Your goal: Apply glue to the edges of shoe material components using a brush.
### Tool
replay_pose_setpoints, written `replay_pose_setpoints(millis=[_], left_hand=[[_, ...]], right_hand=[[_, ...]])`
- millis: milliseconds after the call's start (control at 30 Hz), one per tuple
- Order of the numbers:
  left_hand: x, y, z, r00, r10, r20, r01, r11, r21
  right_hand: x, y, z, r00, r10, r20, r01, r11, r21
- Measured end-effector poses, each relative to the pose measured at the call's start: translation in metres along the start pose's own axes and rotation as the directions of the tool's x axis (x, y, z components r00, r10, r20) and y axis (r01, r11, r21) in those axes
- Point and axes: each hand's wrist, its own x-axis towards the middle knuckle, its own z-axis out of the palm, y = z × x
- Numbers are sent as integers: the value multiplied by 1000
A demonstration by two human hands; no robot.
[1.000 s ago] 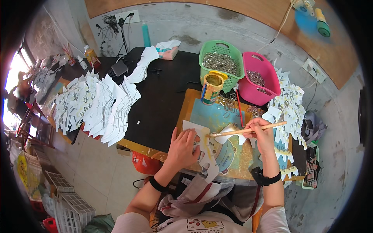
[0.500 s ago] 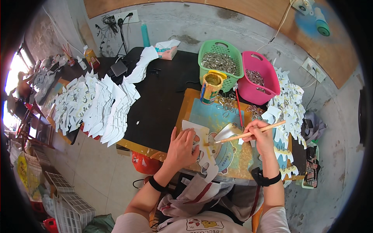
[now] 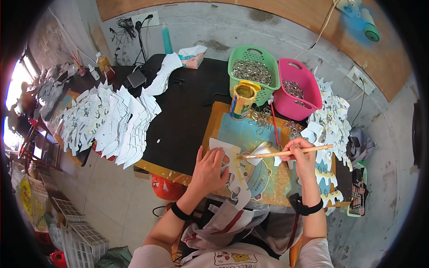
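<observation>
My left hand [image 3: 208,171] lies with its fingers stretched out over a white die-cut card [image 3: 228,148] with cut-out holes, pressing it on the worktop. Yellowish glue streaks run along the card. In my right hand [image 3: 300,157] is a wooden-handled brush [image 3: 268,155], held in a pinch, its tip at the card's upper right part. A small white folded piece [image 3: 262,151] lies just behind the brush. Beyond it stands an open, glue-stained can [image 3: 243,102], and loose metal rings [image 3: 260,120] are scattered beside that.
A green basket [image 3: 234,71] and a pink basket [image 3: 286,71], both holding metal rings, stand at the back. Stacked white cards [image 3: 134,127] cover the table's left side. More cards with rings [image 3: 330,120] are heaped at the right. A red stick [image 3: 275,125] lies near the can.
The brush has shifted up and slightly left over the card, its handle now lying flatter. My left hand and the card stay in place.
</observation>
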Motion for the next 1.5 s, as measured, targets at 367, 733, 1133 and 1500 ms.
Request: replay_pose_setpoints(millis=[367, 733, 1133, 1500], left_hand=[[1, 0, 0, 1000, 5, -2, -5, 1000, 5], [1, 1, -1, 1000, 3, 7, -3, 1000, 8], [0, 0, 0, 1000, -2, 6, 2, 1000, 9], [-1, -2, 2, 1000, 7, -8, -7, 1000, 15]], right_hand=[[-2, -1, 4, 999, -32, 4, 32, 999, -13], [-1, 7, -9, 999, 15, 37, -16, 999, 35], [10, 9, 1, 998, 59, -17, -57, 995, 77], [7, 12, -7, 990, 116, 75, -124, 987, 104]])
